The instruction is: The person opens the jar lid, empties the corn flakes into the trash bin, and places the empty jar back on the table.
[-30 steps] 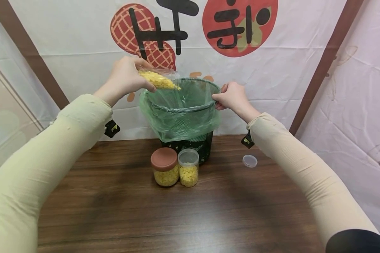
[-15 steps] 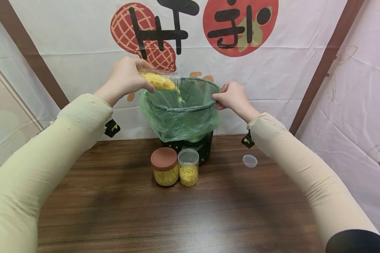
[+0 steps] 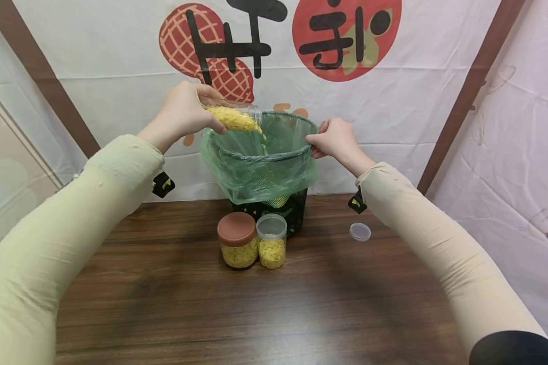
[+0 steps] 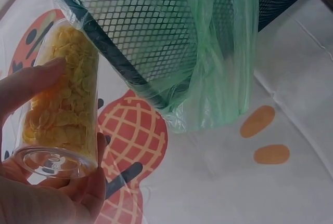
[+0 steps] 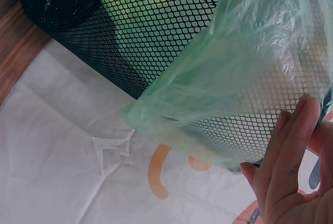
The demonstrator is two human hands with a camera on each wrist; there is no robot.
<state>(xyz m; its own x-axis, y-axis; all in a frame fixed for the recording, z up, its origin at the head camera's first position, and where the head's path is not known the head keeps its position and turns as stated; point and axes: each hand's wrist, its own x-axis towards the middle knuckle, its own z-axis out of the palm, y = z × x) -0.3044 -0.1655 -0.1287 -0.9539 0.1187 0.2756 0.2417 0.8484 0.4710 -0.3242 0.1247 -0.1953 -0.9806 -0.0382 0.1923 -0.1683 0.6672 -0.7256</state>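
My left hand point(image 3: 187, 111) grips a clear plastic jar point(image 4: 62, 94) of yellow flakes, tipped on its side with its mouth over the near-left rim of a mesh bin. Flakes point(image 3: 264, 142) fall from the mouth into the bin. A green plastic bag point(image 3: 265, 177) lines the black mesh bin point(image 3: 294, 210) and folds down over its rim. My right hand point(image 3: 335, 139) pinches the bag and rim at the bin's right side; in the right wrist view its fingers point(image 5: 291, 156) lie along the outside of the bag.
On the wooden table point(image 3: 237, 314), in front of the bin, stand a jar with a brown lid point(image 3: 237, 230) and an unlidded clear jar point(image 3: 272, 248), both holding yellow flakes. A clear lid point(image 3: 360, 232) lies to the right. A printed cloth point(image 3: 365, 111) hangs behind.
Flakes at the jar's mouth have begun to fall in a stream into the bin. The left hand has shifted very slightly right; the right hand holds its place.
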